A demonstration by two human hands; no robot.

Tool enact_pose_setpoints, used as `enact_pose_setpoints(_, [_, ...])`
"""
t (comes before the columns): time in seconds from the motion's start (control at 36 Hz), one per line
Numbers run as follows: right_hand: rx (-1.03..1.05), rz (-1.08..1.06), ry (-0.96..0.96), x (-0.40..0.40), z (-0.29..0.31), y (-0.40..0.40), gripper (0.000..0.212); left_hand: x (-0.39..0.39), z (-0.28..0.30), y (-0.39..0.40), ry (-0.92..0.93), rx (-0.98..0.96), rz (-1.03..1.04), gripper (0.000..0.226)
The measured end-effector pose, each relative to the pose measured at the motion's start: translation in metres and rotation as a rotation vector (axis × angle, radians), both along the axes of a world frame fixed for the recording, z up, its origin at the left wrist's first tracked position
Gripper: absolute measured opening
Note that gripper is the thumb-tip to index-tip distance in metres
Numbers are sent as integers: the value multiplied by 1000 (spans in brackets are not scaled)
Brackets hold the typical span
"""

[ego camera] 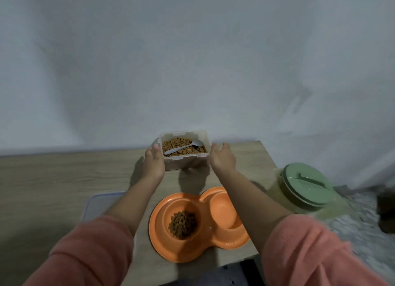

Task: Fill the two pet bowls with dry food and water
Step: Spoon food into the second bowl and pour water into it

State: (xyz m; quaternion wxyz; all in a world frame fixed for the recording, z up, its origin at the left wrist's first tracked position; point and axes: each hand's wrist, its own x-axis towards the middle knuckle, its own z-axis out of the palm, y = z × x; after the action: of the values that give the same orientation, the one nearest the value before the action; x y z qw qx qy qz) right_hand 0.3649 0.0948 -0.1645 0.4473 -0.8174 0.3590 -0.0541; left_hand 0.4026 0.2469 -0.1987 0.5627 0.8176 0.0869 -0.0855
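Now both hands flank the tub point(183, 149): left hand point(154, 160) grasping, right hand point(222, 157) released; one-sided pushing could spill kibble.

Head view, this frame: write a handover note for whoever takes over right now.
Left hand rests against the left side of the clear plastic kibble container, lid off, grey spoon lying in it. Right hand is open beside its right side, apparently not touching.
Orange double pet bowl: left well holds dry food, right well looks empty.
Green-lidded jug stands to the right; clear lid lies to the left.
Done: food. Left: water.
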Motion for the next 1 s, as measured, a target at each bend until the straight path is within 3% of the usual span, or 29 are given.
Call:
enact_pose_setpoints(0.31, [-224, 218, -165, -68, 62, -19, 50, -64, 38, -11, -156, 46, -41, 46])
enact_pose_setpoints(0.67, [-485, 316, -147, -180, 70, -119, 46, -195, 13, -77, -403, 277, -69, 31])
enact_pose_setpoints(0.83, [-489, 241, -5, -217, 49, -168, 51, -248, -33, -91, -314, 357, -90, 31])
enact_pose_setpoints(1.0, [-240, 246, -51, -237, 30, -191, 60, -273, -65, -87, -146, 471, -111, 31])
